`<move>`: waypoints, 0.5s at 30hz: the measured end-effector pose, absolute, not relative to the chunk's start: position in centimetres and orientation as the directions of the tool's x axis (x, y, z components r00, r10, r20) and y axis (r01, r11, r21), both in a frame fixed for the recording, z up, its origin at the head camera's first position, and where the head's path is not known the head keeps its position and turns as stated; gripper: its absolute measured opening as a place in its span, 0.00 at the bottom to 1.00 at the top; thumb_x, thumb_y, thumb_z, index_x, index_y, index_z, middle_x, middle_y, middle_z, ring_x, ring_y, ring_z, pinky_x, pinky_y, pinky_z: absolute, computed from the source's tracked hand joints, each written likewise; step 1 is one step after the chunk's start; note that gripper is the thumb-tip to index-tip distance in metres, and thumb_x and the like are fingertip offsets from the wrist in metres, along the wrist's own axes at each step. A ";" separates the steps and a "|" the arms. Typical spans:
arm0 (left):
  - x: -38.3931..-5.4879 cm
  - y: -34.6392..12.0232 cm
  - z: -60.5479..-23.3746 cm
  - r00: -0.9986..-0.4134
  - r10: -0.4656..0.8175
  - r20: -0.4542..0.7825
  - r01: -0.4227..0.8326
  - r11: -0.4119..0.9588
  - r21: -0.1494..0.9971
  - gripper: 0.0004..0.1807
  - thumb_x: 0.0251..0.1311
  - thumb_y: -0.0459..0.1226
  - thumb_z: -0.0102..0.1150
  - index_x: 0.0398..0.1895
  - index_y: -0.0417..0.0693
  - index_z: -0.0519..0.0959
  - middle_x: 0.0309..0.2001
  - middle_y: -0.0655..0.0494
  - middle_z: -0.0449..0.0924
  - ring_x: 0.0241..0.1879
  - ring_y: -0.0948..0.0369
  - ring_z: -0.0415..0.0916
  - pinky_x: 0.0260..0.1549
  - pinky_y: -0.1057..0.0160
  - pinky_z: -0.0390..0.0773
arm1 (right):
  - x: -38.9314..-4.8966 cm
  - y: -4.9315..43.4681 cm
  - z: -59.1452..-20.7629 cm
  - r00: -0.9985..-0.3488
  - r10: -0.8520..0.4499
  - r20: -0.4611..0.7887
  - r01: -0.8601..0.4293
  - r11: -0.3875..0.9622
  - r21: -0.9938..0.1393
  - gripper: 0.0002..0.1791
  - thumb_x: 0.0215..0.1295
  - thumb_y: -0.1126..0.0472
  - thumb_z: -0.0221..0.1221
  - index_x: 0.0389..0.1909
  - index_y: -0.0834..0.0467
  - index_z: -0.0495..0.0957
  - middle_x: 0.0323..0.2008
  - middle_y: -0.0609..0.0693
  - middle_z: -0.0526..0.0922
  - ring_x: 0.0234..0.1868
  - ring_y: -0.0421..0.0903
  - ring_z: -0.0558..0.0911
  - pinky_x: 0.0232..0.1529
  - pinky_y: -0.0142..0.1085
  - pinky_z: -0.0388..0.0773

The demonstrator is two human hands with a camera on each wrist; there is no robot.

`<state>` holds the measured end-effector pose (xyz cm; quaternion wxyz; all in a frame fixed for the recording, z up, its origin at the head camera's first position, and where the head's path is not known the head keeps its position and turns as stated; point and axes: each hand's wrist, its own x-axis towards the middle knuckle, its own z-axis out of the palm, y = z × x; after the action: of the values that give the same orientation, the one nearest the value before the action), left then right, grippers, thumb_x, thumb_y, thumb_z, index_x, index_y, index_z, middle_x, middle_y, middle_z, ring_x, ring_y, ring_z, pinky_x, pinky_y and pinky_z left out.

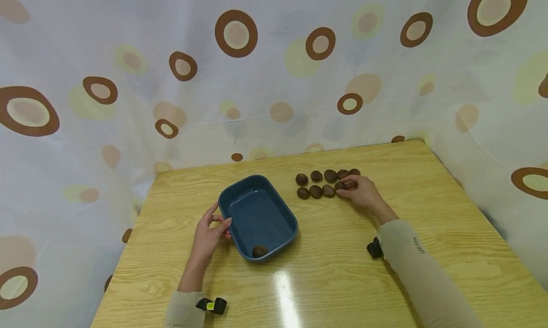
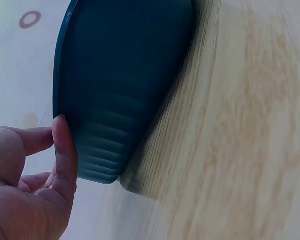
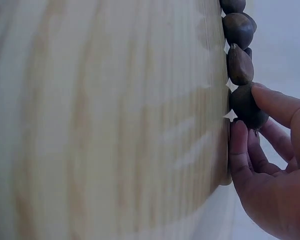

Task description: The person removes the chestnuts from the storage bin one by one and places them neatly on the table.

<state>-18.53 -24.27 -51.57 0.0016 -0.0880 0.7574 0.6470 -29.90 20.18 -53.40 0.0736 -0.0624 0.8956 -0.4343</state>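
Observation:
In the head view, a dark blue rectangular dish point(image 1: 259, 214) stands on the table, tilted in direction, with one brown chestnut-like nut point(image 1: 259, 251) at its near end. My left hand point(image 1: 212, 230) grips the dish's left side, thumb at the rim and fingers along the outer wall. Several more brown nuts point(image 1: 316, 191) lie to the right of the dish in two rows. At the right end of the front row, my right hand point(image 1: 361, 192) pinches a dark nut point(image 3: 248, 106) between thumb and fingers. That nut sits right beside its pointed-tipped neighbour point(image 3: 240, 66) in the right wrist view.
The wooden table point(image 1: 342, 271) ends at a back edge close to a patterned curtain point(image 1: 257, 81), which also runs along both sides. A black wrist camera mount point(image 1: 375, 248) is strapped at the right sleeve, another mount point(image 1: 219, 305) at the left.

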 end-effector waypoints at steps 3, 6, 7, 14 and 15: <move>-18.5 -24.3 -51.5 -0.985 -0.130 -0.116 -0.135 0.150 0.979 0.39 0.72 0.33 0.63 0.82 0.50 0.58 0.43 0.49 0.71 0.25 0.64 0.81 0.32 0.65 0.86 | -29.8 20.1 -53.3 -0.981 -0.177 -0.077 -0.053 0.631 -0.774 0.27 0.74 0.53 0.63 0.66 0.66 0.75 0.58 0.67 0.79 0.54 0.61 0.79 0.56 0.54 0.78; -18.4 -24.3 -51.4 -0.985 -0.129 -0.115 -0.134 0.155 0.979 0.40 0.72 0.34 0.63 0.82 0.50 0.57 0.43 0.49 0.71 0.25 0.63 0.81 0.32 0.65 0.86 | -29.8 20.1 -53.1 -0.979 -0.181 -0.092 -0.049 0.650 -0.758 0.29 0.75 0.52 0.62 0.68 0.67 0.74 0.56 0.66 0.79 0.50 0.58 0.78 0.52 0.50 0.77; -18.4 -24.3 -51.4 -0.985 -0.128 -0.116 -0.136 0.156 0.978 0.40 0.72 0.34 0.63 0.82 0.50 0.57 0.43 0.49 0.71 0.25 0.63 0.81 0.32 0.65 0.86 | -29.7 20.1 -53.0 -0.978 -0.184 -0.100 -0.045 0.653 -0.756 0.30 0.76 0.52 0.62 0.68 0.68 0.73 0.56 0.66 0.78 0.49 0.57 0.78 0.51 0.50 0.76; -18.4 -24.3 -51.3 -0.985 -0.128 -0.119 -0.139 0.161 0.977 0.40 0.72 0.34 0.62 0.83 0.49 0.56 0.43 0.50 0.71 0.25 0.63 0.81 0.32 0.65 0.86 | -29.6 20.2 -52.8 -0.975 -0.189 -0.120 -0.036 0.663 -0.748 0.29 0.77 0.51 0.60 0.68 0.67 0.74 0.56 0.66 0.79 0.49 0.57 0.78 0.50 0.49 0.77; -18.4 -24.2 -51.3 -0.985 -0.129 -0.119 -0.139 0.161 0.977 0.40 0.72 0.34 0.62 0.83 0.49 0.56 0.43 0.50 0.71 0.25 0.63 0.81 0.32 0.65 0.86 | -29.6 20.3 -52.8 -0.975 -0.191 -0.117 -0.041 0.663 -0.748 0.29 0.77 0.51 0.60 0.68 0.67 0.74 0.56 0.66 0.79 0.49 0.58 0.79 0.50 0.49 0.77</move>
<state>-18.39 -24.23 -51.31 0.0038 -0.0879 0.7618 0.6418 -29.62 20.29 -52.78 0.0928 -0.0639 0.9071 -0.4055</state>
